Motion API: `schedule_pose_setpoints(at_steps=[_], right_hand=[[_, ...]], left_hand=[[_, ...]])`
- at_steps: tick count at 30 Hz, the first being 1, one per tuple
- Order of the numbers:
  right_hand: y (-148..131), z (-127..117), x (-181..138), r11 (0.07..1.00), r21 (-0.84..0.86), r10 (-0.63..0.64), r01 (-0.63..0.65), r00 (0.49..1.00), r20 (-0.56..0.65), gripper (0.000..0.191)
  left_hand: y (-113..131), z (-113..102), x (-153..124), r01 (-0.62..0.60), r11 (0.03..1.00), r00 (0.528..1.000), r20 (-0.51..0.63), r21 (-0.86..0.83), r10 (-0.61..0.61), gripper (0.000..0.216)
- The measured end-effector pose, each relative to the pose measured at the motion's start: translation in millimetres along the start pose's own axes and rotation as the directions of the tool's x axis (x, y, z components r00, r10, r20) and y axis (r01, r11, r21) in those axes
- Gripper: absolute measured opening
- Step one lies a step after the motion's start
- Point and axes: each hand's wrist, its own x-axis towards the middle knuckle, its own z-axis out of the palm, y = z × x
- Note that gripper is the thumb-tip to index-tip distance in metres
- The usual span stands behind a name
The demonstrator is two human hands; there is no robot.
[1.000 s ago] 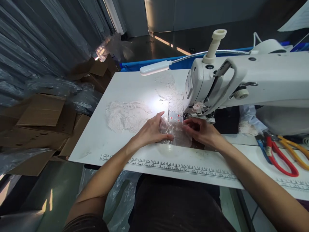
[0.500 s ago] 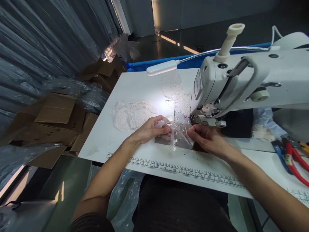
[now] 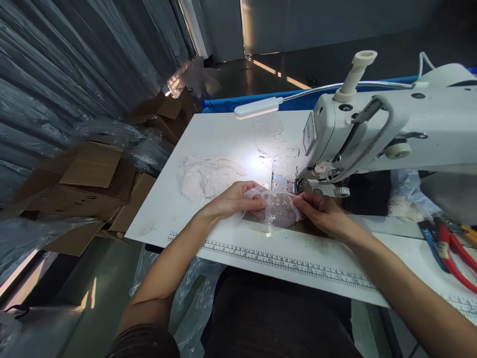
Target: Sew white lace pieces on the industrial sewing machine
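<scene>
A small clear plastic bag (image 3: 278,209) is lifted just above the white sewing table (image 3: 208,144), in front of the needle of the white sewing machine (image 3: 372,129). My left hand (image 3: 234,200) pinches the bag's left edge with closed fingers. My right hand (image 3: 322,211) grips its right edge, fingers curled. A pile of white lace (image 3: 206,175) lies on the table just left of my left hand. More lace (image 3: 274,144) lies under the lamp behind the needle.
A gooseneck lamp (image 3: 259,107) shines on the table. Red-handled scissors (image 3: 452,256) and blue-handled ones lie at the right. A printed ruler (image 3: 279,261) runs along the table's front edge. Cardboard boxes (image 3: 89,174) and plastic sheeting fill the floor at left.
Both hands went from pressing the plastic bag flat on the table to lifting it by its two edges. The camera view shifted slightly left.
</scene>
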Motion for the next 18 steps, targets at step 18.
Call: schedule_pose_setpoints(at_steps=[18], right_hand=[[-31.0,-58.7,-40.7,0.951,-0.294,-0.074,0.1,0.993,0.097,0.039]], left_hand=[[15.2,-26.2,-11.8,0.074,0.898,0.996,-0.08,0.434,-0.044,0.055]])
